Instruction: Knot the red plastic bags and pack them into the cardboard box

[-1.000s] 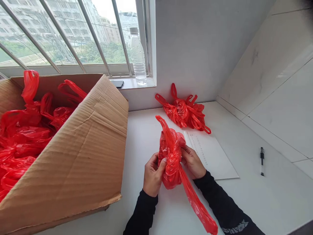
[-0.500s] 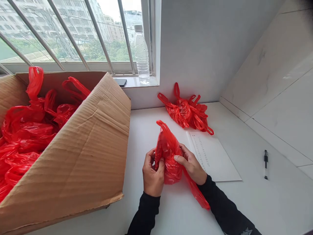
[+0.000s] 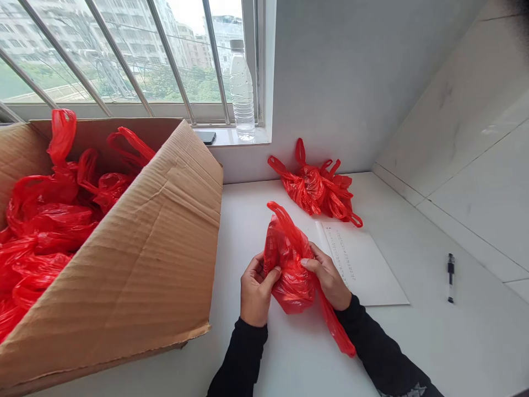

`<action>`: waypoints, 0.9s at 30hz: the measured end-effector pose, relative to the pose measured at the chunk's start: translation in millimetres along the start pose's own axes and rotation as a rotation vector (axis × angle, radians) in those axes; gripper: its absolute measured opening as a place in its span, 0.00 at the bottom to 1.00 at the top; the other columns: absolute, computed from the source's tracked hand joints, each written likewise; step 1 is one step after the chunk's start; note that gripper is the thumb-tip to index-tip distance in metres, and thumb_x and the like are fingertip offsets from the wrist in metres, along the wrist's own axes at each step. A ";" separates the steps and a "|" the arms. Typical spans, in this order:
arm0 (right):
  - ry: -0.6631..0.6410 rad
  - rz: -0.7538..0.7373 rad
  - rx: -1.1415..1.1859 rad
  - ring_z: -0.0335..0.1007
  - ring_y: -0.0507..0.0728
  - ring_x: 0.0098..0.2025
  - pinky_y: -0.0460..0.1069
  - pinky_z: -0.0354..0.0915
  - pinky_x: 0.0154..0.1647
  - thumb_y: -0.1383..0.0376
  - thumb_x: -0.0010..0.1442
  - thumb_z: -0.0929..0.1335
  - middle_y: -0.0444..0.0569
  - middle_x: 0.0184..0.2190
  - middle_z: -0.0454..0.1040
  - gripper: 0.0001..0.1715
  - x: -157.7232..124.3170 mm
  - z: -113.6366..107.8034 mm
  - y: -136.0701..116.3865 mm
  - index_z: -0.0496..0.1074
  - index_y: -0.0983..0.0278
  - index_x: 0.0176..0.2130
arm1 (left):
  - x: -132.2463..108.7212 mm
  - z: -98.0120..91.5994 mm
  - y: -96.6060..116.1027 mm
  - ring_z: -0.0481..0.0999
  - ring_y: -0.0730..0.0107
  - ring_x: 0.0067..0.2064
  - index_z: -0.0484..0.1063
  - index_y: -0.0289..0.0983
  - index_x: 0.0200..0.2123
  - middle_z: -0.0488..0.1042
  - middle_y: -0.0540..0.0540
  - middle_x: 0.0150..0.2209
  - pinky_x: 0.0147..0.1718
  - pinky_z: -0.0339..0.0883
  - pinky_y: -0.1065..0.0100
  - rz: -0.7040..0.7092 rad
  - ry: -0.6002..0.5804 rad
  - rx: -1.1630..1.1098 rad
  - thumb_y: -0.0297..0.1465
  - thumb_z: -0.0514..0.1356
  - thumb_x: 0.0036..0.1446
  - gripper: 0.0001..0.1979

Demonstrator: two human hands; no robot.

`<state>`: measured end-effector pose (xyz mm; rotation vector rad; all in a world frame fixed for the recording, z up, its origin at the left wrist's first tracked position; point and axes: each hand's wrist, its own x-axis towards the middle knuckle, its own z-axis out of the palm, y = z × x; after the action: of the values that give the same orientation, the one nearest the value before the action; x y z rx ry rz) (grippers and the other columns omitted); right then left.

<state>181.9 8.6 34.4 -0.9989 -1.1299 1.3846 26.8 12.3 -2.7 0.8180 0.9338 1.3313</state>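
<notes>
Red plastic bag (image 3: 292, 284) is held between both hands over the white table (image 3: 242, 220); from my remote station I see my left hand (image 3: 255, 292) clamped on its left side, my right hand (image 3: 332, 280) pinching its right, near the white notebook (image 3: 374, 270), with the cardboard box (image 3: 161, 248) at left.
</notes>
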 end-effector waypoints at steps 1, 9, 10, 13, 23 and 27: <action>0.002 -0.004 0.004 0.66 0.57 0.35 0.50 0.65 0.39 0.60 0.60 0.67 0.44 0.34 0.72 0.11 0.2 -0.1 0.0 0.72 0.59 0.43 | 0.3 -0.4 -0.2 0.77 0.58 0.46 0.75 0.36 0.46 0.79 0.42 0.45 0.45 0.70 0.63 -0.002 -0.003 -0.011 0.32 0.68 0.48 0.20; 0.017 -0.030 0.009 0.67 0.57 0.38 0.51 0.65 0.43 0.59 0.61 0.67 0.45 0.39 0.74 0.14 -0.5 -0.4 -1.4 0.71 0.57 0.48 | -0.8 1.3 1.9 0.76 0.57 0.50 0.74 0.37 0.48 0.78 0.41 0.48 0.47 0.69 0.63 0.004 -0.047 -0.045 0.34 0.68 0.51 0.20; 0.022 -0.031 0.008 0.68 0.58 0.39 0.51 0.65 0.45 0.59 0.61 0.67 0.45 0.39 0.74 0.14 -0.7 -0.6 -2.4 0.71 0.57 0.47 | -1.3 2.1 2.5 0.76 0.57 0.50 0.74 0.37 0.49 0.78 0.41 0.48 0.48 0.68 0.63 0.006 -0.059 -0.055 0.34 0.68 0.52 0.20; 0.025 -0.015 0.002 0.69 0.59 0.41 0.52 0.66 0.46 0.58 0.62 0.67 0.45 0.40 0.75 0.15 -1.2 -1.5 -5.5 0.71 0.57 0.48 | -2.8 4.6 3.5 0.77 0.58 0.48 0.75 0.37 0.48 0.78 0.41 0.48 0.50 0.67 0.62 0.016 -0.076 -0.071 0.35 0.67 0.53 0.19; 0.011 -0.034 0.002 0.69 0.58 0.40 0.52 0.67 0.43 0.56 0.61 0.67 0.46 0.41 0.75 0.21 0.8 -1.7 -3.3 0.70 0.59 0.52 | -0.8 -0.5 -4.4 0.77 0.61 0.44 0.76 0.37 0.46 0.79 0.44 0.44 0.45 0.69 0.65 0.033 -0.084 -0.014 0.33 0.65 0.56 0.14; -0.009 -0.046 -0.016 0.70 0.58 0.41 0.51 0.67 0.45 0.57 0.62 0.67 0.46 0.42 0.75 0.20 1.1 -3.0 -3.9 0.69 0.58 0.53 | -0.6 -0.2 -4.4 0.76 0.61 0.43 0.75 0.36 0.46 0.79 0.43 0.44 0.45 0.69 0.64 0.035 -0.083 0.003 0.33 0.66 0.55 0.15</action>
<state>185.6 10.1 37.6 -0.9736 -1.1655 1.3461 28.4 11.3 -6.7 0.8889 0.8605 1.3163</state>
